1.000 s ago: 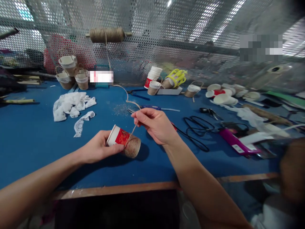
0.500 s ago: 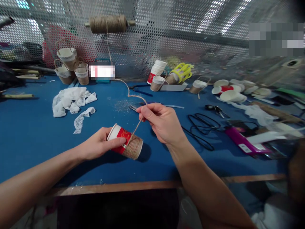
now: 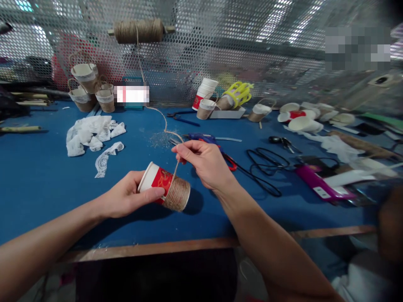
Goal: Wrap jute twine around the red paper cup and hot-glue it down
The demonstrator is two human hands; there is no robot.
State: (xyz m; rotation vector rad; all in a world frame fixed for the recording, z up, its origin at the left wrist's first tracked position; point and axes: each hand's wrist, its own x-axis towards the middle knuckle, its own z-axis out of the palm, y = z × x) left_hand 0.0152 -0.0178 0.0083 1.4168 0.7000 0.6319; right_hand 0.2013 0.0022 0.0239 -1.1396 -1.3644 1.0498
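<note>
The paper cup (image 3: 162, 182) is held above the near middle of the blue worktop (image 3: 40, 176), tilted on its side with its mouth to the left and its base to the right. The left hand (image 3: 124, 198) grips it around the mouth end, thumb laid along the red printed band; the interior faces away and its contents cannot be determined. Twine (image 3: 176, 168) is wound in close turns around the base end, up to the red band. The right hand (image 3: 203, 162) holds the running strand in a narrow pinch between thumb and fingers, just above the cup. The strand leads back across the worktop and up to a spool (image 3: 138, 31) in front of the perforated metal screen (image 3: 189, 46). At rear left, three twine-covered baskets with pale rims and looped handles are grouped, the upper basket (image 3: 85, 76) resting on the two below; what they hold cannot be confirmed. At rear centre, a stack of nested paper cups (image 3: 205, 89) leans behind a small basket (image 3: 205, 110), beside a yellow lattice piece (image 3: 238, 94) and a white box (image 3: 229, 113). Further right stands another basket (image 3: 259, 112), then a cluster of loose cups (image 3: 304, 125), several on their sides.
</note>
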